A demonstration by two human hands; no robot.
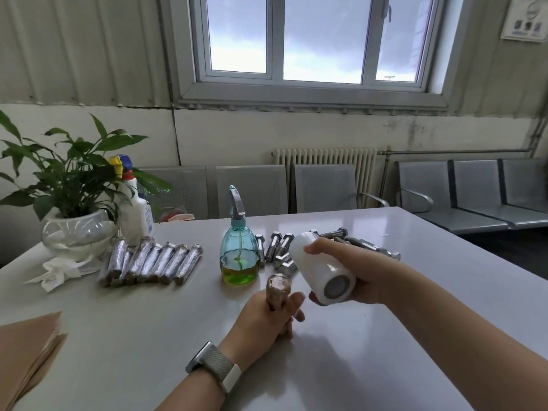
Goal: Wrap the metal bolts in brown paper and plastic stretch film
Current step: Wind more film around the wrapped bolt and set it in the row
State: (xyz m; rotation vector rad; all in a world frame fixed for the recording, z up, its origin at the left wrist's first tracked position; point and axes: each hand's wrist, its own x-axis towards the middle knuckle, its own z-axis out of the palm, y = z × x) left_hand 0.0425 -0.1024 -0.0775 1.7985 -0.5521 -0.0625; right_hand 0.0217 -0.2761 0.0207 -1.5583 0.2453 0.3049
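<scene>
Here, two hands work above a white table (385,336): one grips a paper-wrapped bolt, the other a roll of stretch film.

Nearest, left of the teal spray bottle (239,256) and much closer to the camera, a stack of brown paper sheets (26,348) lies at the table's edge. Just in front of the bottle, the left hand (267,318), a watch (215,366) on its wrist, curls round the paper-wrapped bolt (278,292) and holds it upright. To the bottle's right, the right hand (353,271) grasps the white stretch film roll (321,269), tilted, core end toward the camera. Beyond the roll, right of the bottle, bare metal bolts (278,244) lie loose. Left of the bottle, finished wrapped bolts (154,262) lie in a row; farther left sit crumpled tissue (59,272), a glass-potted plant (74,209) and a white spray cleaner bottle (135,209).
</scene>
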